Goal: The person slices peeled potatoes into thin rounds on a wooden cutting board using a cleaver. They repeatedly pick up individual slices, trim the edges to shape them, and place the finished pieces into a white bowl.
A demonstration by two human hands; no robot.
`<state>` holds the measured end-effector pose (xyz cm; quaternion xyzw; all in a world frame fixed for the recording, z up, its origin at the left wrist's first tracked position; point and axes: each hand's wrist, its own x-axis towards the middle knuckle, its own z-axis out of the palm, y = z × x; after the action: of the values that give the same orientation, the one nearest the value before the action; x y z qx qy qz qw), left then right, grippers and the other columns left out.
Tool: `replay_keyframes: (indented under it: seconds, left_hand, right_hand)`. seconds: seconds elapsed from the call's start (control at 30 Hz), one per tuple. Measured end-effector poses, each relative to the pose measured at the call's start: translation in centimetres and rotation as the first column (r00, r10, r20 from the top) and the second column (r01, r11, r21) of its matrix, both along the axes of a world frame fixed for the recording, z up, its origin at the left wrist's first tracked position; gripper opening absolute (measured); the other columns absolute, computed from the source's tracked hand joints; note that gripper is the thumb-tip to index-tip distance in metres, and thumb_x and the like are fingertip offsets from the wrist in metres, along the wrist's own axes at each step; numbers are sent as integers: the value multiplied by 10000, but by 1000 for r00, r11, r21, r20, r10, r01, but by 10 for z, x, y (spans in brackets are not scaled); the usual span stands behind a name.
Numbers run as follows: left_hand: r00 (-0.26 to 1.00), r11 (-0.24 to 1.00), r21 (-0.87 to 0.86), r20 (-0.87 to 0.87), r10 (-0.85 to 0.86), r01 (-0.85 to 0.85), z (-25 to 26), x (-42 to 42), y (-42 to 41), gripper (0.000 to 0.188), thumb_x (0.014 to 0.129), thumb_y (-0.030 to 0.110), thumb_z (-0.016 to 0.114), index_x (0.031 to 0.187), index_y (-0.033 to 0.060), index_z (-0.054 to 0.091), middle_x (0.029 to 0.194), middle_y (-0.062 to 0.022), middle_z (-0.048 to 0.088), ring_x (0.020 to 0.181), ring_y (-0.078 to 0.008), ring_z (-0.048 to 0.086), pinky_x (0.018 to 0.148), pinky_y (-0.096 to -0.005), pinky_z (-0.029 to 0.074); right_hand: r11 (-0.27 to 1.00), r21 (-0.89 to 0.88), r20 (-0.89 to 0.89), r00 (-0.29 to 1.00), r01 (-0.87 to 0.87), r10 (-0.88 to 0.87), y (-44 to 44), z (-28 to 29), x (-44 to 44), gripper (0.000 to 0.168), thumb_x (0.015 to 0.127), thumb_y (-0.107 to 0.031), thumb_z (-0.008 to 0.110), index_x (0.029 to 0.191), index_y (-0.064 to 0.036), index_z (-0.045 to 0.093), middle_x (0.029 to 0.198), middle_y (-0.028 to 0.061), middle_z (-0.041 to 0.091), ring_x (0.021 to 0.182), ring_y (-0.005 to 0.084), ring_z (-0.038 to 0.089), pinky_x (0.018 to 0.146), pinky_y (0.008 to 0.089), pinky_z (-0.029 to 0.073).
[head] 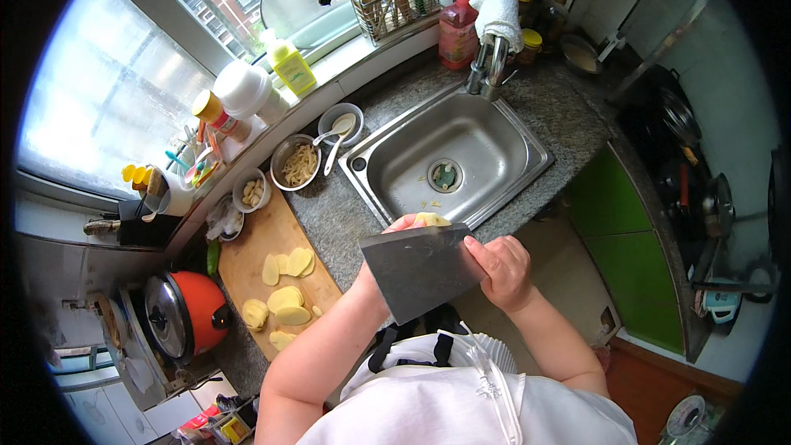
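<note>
My right hand (505,269) grips a broad dark cleaver (420,272) at its handle end, the blade lying flat across the view. Behind the blade, my left hand (401,224) holds a peeled piece of potato (431,219) near the cleaver's far edge; most of that hand is hidden by the steel. Both hands are in front of the stainless steel sink (401,136), whose drain (445,175) has green and pale scraps in it. To the left, a wooden cutting board (247,259) bears several groups of potato slices (288,300).
Behind the board stand a bowl of pale shreds (300,165), a bowl of garlic cloves (253,193) and a bowl with white spoons (341,123). An orange rice cooker (196,309) is at left. A towel-draped faucet (496,55) rises behind the sink. Pans (720,204) sit at far right.
</note>
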<state>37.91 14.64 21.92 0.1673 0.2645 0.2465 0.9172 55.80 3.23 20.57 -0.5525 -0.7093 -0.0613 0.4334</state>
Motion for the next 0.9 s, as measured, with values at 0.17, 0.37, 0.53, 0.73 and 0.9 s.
replay_keyframes:
  seconds: [0.17, 0.37, 0.53, 0.73, 0.9]
  left_hand:
    - [978, 996, 50, -196, 77, -69, 14, 18, 3, 230, 963, 228, 545, 1116, 63, 594, 1028, -91, 667, 903, -209, 674, 773, -370, 573]
    - [955, 1000, 17, -297, 13, -8, 1, 21, 9, 174, 940, 175, 604, 1075, 72, 568, 965, -46, 657, 863, -170, 672, 726, -327, 573]
    - [915, 977, 130, -388, -108, 170, -29, 14, 0, 203, 910, 135, 622, 1084, 55, 555, 992, -63, 641, 927, -178, 648, 822, -345, 538]
    - [937, 979, 191, -348, 3, 68, -24, -15, -6, 275, 861, 82, 703, 1096, 26, 571, 1012, -69, 654, 902, -151, 631, 833, -295, 501]
    - [874, 909, 342, -333, 354, -238, -32, -21, -34, 199, 886, 172, 720, 1022, 56, 633, 953, -33, 659, 854, -114, 609, 743, -270, 495]
  right_hand:
    - [984, -104, -33, 989, 142, -146, -5, -49, 22, 425, 796, 21, 631, 1214, -60, 627, 790, 80, 576, 654, 266, 565, 598, 384, 464]
    - [875, -484, -567, 750, 30, -340, -34, -92, 19, 250, 920, -118, 629, 1158, -39, 629, 809, 68, 635, 644, 166, 599, 580, 303, 486]
    - [850, -362, -916, 314, -382, -249, 1, -43, -12, 248, 904, -187, 689, 1076, -31, 602, 883, -6, 608, 777, 56, 563, 696, 226, 481]
    - [891, -325, -945, 86, -315, -315, 20, -15, -39, 220, 885, -73, 692, 1062, -45, 564, 902, -8, 577, 712, 58, 529, 633, 220, 452]
    - [917, -298, -954, 49, -265, -296, 22, -15, -64, 163, 920, -75, 649, 1058, -54, 565, 880, 3, 580, 660, 68, 517, 595, 226, 436]
